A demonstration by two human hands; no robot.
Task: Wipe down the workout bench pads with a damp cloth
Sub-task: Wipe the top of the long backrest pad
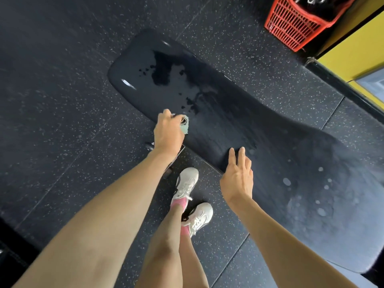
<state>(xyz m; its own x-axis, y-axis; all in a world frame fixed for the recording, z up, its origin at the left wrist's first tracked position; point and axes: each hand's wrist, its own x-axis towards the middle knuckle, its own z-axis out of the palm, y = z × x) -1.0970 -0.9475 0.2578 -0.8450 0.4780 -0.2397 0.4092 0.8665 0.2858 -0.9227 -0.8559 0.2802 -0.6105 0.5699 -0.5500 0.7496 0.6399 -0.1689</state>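
Looking down at a black workout bench pad (pixel 228 113). The left hand (pixel 168 132) clutches a bunched pale green cloth (pixel 185 127) on the pad's near edge. The right hand (pixel 236 179), fingers straight, rests flat on the same edge. Dark wet patches (pixel 164 73) lie beyond the left hand, so wiping looks underway. Pale spots (pixel 286 181) right of the right hand suggest that end is not yet wiped.

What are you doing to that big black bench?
A person is wiping the bench pad. The left hand grips a pale green cloth at the pad's near edge, while the right hand rests open fingers on that edge. Dark wet patches show on the far end.
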